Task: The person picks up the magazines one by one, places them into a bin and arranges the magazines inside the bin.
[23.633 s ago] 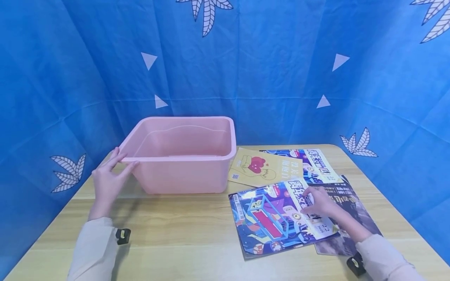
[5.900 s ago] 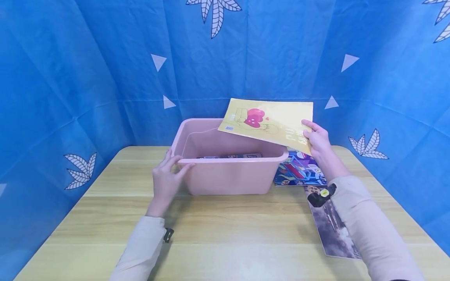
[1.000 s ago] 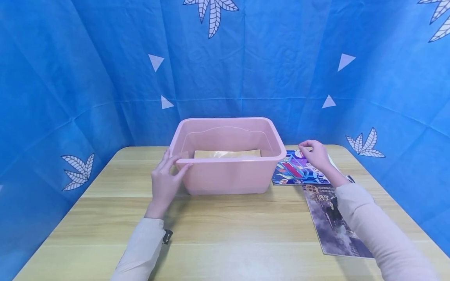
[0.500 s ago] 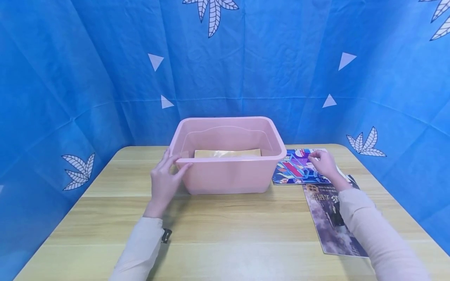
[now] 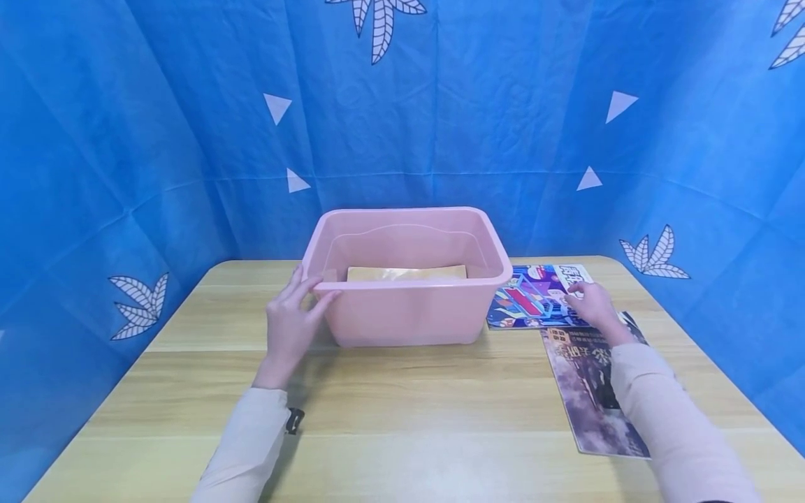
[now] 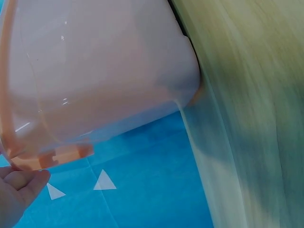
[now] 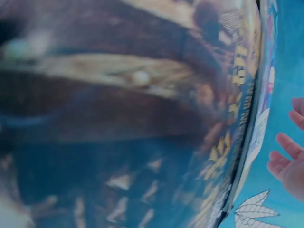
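My left hand point(image 5: 292, 328) grips the left front corner of a pink plastic bin point(image 5: 409, 314), thumb on the near side; the left wrist view shows these fingers point(image 6: 33, 183) at the rim. Inside the bin lies a yellow magazine point(image 5: 409, 274), partly hidden by the front wall. Over the right part of a colourful magazine point(image 5: 528, 297), right of the bin, is my right hand point(image 5: 594, 305), holding nothing. Its fingers point(image 7: 287, 145) are loosely bent and apart in the right wrist view. A dark magazine point(image 5: 591, 391) lies below my right forearm, partly covered by the sleeve.
The wooden table point(image 5: 402, 419) ends close behind the bin. Blue cloth point(image 5: 402, 126) with white leaves and triangles hangs around its back and sides. The colourful magazine lies close against the bin's right side.
The bin has shifted right since the earliest frame. The yellow magazine, held by my right hand earlier, now lies inside it. Lately my right hand has moved down and right over the colourful magazine.
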{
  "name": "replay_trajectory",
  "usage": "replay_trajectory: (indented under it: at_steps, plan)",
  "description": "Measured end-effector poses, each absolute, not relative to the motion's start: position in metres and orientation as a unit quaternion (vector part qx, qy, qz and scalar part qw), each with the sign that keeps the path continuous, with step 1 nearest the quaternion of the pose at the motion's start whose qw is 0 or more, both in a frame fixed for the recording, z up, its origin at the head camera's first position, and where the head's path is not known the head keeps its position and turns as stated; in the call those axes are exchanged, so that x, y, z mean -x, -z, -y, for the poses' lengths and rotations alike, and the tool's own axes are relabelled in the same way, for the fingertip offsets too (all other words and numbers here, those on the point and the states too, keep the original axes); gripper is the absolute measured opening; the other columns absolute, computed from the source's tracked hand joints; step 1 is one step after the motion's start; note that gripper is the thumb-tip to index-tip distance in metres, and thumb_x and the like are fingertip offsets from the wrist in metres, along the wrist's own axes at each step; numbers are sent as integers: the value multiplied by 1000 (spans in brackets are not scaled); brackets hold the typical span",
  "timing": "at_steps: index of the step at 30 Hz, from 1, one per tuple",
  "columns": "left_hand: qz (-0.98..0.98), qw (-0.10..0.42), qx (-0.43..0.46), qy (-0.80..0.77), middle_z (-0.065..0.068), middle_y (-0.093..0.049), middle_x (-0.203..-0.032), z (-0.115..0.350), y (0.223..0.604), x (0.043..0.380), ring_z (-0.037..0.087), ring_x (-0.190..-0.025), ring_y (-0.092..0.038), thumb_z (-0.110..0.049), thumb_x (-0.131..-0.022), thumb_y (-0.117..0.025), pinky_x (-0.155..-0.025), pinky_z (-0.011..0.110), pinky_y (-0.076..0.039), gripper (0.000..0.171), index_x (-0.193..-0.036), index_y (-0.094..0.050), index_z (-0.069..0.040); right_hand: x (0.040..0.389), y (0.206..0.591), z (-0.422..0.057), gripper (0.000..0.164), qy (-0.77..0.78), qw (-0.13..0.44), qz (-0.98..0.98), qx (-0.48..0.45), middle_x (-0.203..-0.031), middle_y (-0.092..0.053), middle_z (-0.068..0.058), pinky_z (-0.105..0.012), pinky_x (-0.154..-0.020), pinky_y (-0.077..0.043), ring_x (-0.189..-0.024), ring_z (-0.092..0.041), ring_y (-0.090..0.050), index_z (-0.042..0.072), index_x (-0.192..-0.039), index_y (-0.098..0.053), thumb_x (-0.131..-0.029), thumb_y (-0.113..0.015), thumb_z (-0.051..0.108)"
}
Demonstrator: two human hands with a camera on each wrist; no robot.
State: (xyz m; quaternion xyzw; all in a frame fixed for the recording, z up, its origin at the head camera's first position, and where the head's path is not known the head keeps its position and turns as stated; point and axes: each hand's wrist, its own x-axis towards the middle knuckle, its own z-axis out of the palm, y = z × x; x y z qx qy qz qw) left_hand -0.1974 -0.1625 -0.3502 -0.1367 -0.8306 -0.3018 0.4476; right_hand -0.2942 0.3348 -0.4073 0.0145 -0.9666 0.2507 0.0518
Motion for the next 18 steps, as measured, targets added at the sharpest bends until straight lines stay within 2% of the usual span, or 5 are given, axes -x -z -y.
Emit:
replay_trajectory:
  at_steps: [5,12,18]
  plan:
    - [828,450,136,305,29,-50,-116,163,351,198,41,-103,-51,-18,-69,-78,-80,49,-45,37,-96,-66,3,294,412,-342,41,-224,42,974,-11,-104,-47,-37,-57,-86,-34,-96,-46,-43,-17,-111,-46,-89,-50,17]
    - [832,446,132,303,29,-50,-117,164,351,197,41,-103,-52,-18,-69,-78,-80,48,-45,37,-97,-66,1,294,417,-351,57,-232,-19,972,22,-109,-41,-38,-58,-87,-33,-99,-46,-41,-18,-120,-36,-90,-50,28]
    - [833,448,132,297,29,-50,-116,164,351,198,41,-102,-52,-19,-69,-78,-80,48,-46,36,-95,-66,2,293,419,-356,66,-219,-23,975,21,-107,-42,-39,-56,-84,-35,-94,-46,-43,-21,-120,-34,-86,-55,31]
